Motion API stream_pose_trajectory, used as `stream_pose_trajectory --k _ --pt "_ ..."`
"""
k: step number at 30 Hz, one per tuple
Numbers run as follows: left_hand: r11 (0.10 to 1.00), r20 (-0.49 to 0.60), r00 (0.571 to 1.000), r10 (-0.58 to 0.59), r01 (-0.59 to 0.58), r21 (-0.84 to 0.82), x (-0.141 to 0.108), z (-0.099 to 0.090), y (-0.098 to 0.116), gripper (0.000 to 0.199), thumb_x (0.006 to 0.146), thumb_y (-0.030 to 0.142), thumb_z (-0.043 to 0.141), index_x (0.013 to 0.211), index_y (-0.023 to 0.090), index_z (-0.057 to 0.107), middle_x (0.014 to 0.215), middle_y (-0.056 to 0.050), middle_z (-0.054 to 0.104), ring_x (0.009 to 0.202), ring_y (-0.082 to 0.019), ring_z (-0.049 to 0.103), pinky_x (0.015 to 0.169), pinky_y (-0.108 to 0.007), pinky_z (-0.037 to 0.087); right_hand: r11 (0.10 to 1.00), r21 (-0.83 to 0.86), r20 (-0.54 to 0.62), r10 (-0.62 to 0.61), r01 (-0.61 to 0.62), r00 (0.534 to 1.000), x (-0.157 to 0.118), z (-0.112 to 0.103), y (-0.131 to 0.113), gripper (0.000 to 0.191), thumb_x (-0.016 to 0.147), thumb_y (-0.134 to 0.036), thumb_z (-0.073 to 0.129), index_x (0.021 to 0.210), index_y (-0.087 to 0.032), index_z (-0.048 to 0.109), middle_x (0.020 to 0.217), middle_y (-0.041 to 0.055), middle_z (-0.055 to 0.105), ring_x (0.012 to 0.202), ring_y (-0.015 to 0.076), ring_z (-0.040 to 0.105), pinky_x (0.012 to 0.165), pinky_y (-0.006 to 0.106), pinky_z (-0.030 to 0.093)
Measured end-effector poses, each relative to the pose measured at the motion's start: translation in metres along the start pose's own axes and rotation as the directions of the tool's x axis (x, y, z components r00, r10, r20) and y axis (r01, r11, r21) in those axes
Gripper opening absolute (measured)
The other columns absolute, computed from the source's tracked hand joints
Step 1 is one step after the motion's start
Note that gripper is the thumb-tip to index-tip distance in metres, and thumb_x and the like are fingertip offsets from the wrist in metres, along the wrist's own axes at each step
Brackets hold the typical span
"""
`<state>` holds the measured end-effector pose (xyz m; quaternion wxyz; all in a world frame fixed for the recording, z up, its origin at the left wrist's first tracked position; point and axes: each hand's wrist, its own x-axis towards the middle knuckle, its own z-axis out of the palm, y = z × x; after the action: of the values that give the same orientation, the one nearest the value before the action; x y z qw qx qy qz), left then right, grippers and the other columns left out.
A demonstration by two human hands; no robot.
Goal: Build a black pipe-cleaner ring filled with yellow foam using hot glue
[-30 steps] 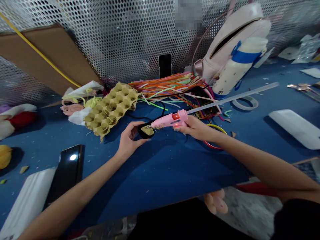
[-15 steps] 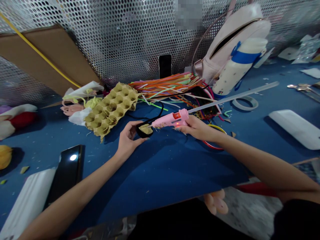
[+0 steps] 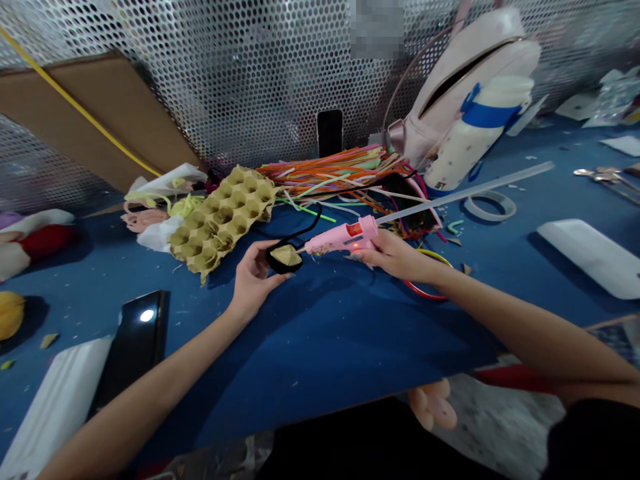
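My left hand (image 3: 255,279) pinches an egg-carton cup (image 3: 286,255) whose side is wrapped in a black pipe cleaner (image 3: 295,235); a loose black tail of it curves up and to the right. The cup's tan surface faces the glue gun. My right hand (image 3: 397,255) is closed round the handle of a pink hot glue gun (image 3: 340,238), with a small red light lit on its body. Its nozzle tip points left at the cup's right edge, touching or very close to it. A long clear glue stick (image 3: 470,192) juts out from the gun's back.
Behind my hands lie an egg carton (image 3: 225,217) and a heap of coloured pipe cleaners (image 3: 330,175). A water bottle (image 3: 477,133) leans on a pale backpack (image 3: 465,63). A tape roll (image 3: 490,206) lies to the right, a black phone (image 3: 135,340) to the left.
My left hand and the black-wrapped cup have shifted slightly left, and the cup has turned a little. The glue gun has stayed nearly in place.
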<state>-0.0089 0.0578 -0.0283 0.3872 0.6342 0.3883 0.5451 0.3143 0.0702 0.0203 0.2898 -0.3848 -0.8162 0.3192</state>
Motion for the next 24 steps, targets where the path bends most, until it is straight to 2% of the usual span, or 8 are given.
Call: stream_pose_trajectory --k 4,10,24 --pt "0.996 -0.033 0.999 -0.022 0.019 -0.082 0.0005 -0.0009 -0.0071 0.067 0.062 0.026 0.098 0.121 0.025 0.066 0.113 -0.003 0.073 0.106 -0.020 0.074 0.095 -0.033 0.063 1.000 -0.010 -0.011 0.000 -0.001 1.000 0.0007 -0.0009 -0.0006 0.054 0.100 -0.067 0.053 0.071 -0.022 0.050 0.065 -0.0012 0.046 0.063 0.0133 0.037 0.058 0.031 0.031" --pt "0.996 -0.046 0.999 -0.026 0.022 -0.083 0.0002 -0.0025 -0.0110 0.069 0.062 0.033 0.100 0.122 0.025 0.065 0.113 -0.004 0.072 0.105 -0.020 0.074 0.094 -0.033 0.063 1.000 -0.019 0.003 0.014 -0.014 1.000 0.0013 -0.0014 -0.0029 0.052 0.100 -0.066 0.054 0.075 -0.020 0.054 0.066 -0.0008 0.047 0.064 0.0135 0.038 0.059 0.032 0.031" --pt "0.975 -0.089 0.993 -0.075 0.054 -0.218 0.0012 -0.0012 -0.0091 0.068 0.056 0.024 0.102 0.116 0.023 0.069 0.109 -0.002 0.071 0.103 -0.018 0.071 0.091 -0.027 0.060 0.998 -0.055 0.010 0.025 -0.025 1.000 0.0024 -0.0005 -0.0009 0.055 0.100 -0.070 0.051 0.074 -0.022 0.050 0.066 -0.0010 0.046 0.063 0.0136 0.038 0.059 0.032 0.030"
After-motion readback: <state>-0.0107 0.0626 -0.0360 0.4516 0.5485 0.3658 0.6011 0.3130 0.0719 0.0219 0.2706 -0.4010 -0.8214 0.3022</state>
